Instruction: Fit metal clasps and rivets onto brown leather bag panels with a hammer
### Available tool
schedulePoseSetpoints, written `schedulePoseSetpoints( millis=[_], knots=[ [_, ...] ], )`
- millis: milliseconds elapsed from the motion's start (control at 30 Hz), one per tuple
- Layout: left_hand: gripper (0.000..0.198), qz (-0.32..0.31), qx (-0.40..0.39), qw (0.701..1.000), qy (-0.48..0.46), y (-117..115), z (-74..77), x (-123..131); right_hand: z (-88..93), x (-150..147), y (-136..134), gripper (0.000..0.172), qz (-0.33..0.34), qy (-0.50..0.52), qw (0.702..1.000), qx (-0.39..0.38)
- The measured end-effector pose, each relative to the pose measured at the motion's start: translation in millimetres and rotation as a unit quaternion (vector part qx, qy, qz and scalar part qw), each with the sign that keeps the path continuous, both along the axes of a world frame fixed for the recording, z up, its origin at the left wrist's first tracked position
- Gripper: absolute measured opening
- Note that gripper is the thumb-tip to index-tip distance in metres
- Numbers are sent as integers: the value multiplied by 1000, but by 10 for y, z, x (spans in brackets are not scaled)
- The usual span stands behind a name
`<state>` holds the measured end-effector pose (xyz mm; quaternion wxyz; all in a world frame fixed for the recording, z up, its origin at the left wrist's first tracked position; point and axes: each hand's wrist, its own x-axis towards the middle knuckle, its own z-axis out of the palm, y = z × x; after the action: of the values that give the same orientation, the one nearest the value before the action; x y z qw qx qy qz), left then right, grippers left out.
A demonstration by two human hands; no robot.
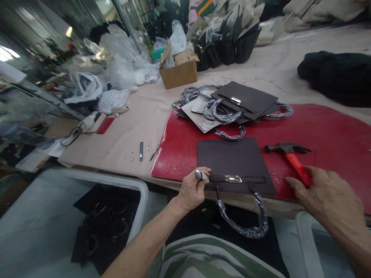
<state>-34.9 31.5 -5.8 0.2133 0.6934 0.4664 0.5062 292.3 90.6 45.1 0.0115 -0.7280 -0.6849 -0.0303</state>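
A dark brown bag panel lies flat at the front edge of the red mat, with a strap and a gold-toned metal clasp across it. Its plastic-wrapped handle hangs over the table edge. My left hand is closed around a short silver metal tool at the left end of the strap; the tool's lower part is hidden by my fingers. A claw hammer with a red grip rests on the mat at the right. My right hand is at the grip's end, thumb spread away from it.
More brown panels with wrapped handles are piled on the red mat. A small dark bar and a thin pen-like tool lie left. A cardboard box stands behind. A white bin holding dark pieces is at lower left.
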Motion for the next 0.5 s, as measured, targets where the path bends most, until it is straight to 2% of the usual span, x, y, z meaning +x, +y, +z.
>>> schedulePoseSetpoints(
  millis=[167,367,500],
  knots=[
    [14,10,10,1000,-5,-29,-48,0,41,21,63,50,-22,5,998,-60],
    [13,13,19,1000,3,-22,-19,8,4,74,79,32,2,37,999,4],
    [13,7,15,1000,10,-10,3,6,-22,77,107,25,-31,108,994,-13]
  ],
)
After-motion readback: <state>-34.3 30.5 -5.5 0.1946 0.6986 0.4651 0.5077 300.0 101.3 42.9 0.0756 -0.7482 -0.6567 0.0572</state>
